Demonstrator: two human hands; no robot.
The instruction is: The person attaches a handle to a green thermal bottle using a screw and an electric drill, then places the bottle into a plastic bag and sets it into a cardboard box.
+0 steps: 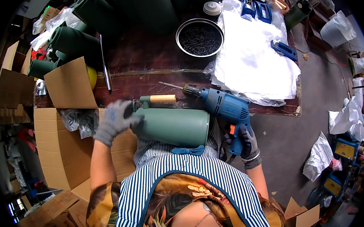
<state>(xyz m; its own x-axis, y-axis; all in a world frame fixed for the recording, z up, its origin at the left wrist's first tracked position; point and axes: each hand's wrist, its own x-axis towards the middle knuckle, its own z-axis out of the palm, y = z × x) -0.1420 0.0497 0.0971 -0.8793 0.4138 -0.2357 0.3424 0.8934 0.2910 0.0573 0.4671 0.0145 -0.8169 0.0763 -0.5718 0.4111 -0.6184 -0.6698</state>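
A dark green cylinder with a wooden-grip handle lies sideways across my lap, against the table edge. My left hand, in a grey glove, is at the cylinder's left end, fingers apart and fingertips by its rim. Whether they press on it is hard to tell. My gloved right hand is closed round the grip of a blue power drill, near its orange trigger. The drill's long bit points left above the table, beyond the handle and apart from it.
A round metal bowl of dark screws stands on the dark red table. White sheets with blue handles lie right. Green cylinders and a metal rod are at left. An open cardboard box stands beside my left arm.
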